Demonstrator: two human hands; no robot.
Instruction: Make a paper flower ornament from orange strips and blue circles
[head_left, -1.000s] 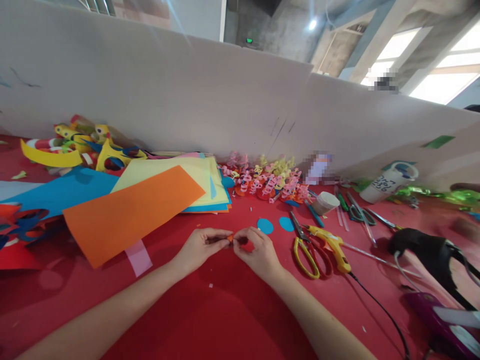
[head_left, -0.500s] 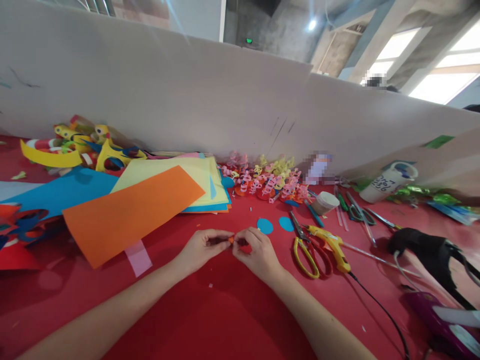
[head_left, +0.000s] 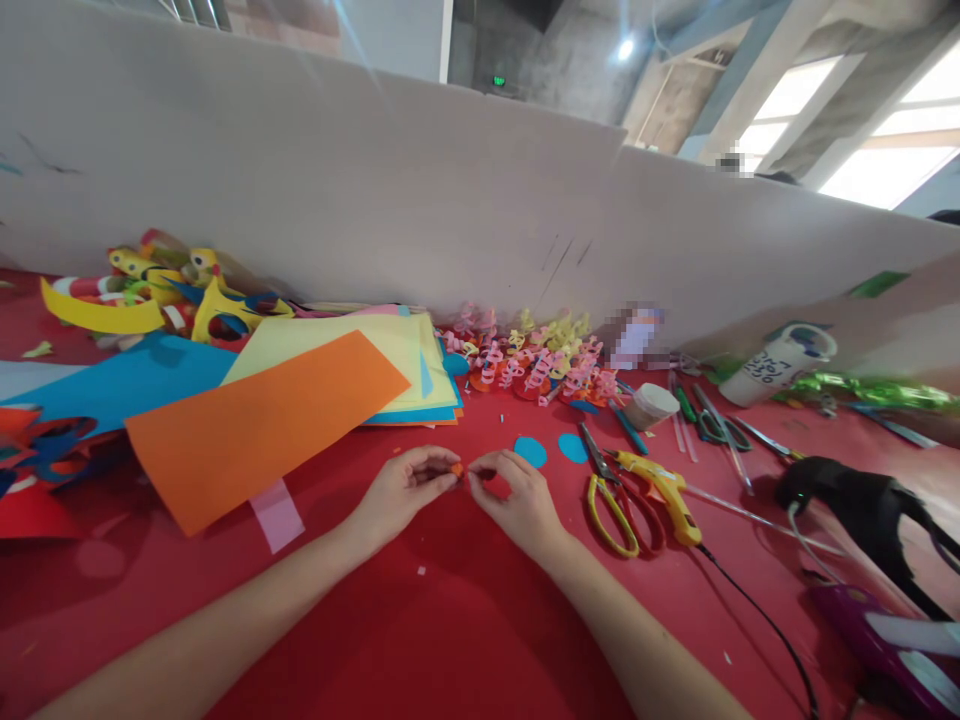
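Note:
A small orange piece of paper [head_left: 457, 469], apparently rolled or folded, is pinched between the thumb and fingers of my left hand [head_left: 409, 490]. Just right of it, my right hand [head_left: 519, 500] hovers with curved fingers, thumb and index tips slightly apart and nothing visible between them. A narrow gap separates its tips from the orange piece. Beyond the right hand lie two blue paper discs, one nearer [head_left: 530, 452] and one farther right [head_left: 573, 447]. Scissors [head_left: 613, 500] with yellow and red handles rest to the right, beside a yellow glue gun [head_left: 664, 490].
Coloured sheets, topped by an orange sheet [head_left: 262, 430], are stacked at left. Curled pink and yellow paper pieces [head_left: 536, 360] stand along the white partition [head_left: 337, 190]. A lidded tub [head_left: 651, 406], a white cup [head_left: 776, 365] and a black strap [head_left: 840, 500] occupy the right.
My right fingertips have come away from the orange piece, which stays in my left hand. The left hand has tilted up slightly, showing more of the piece.

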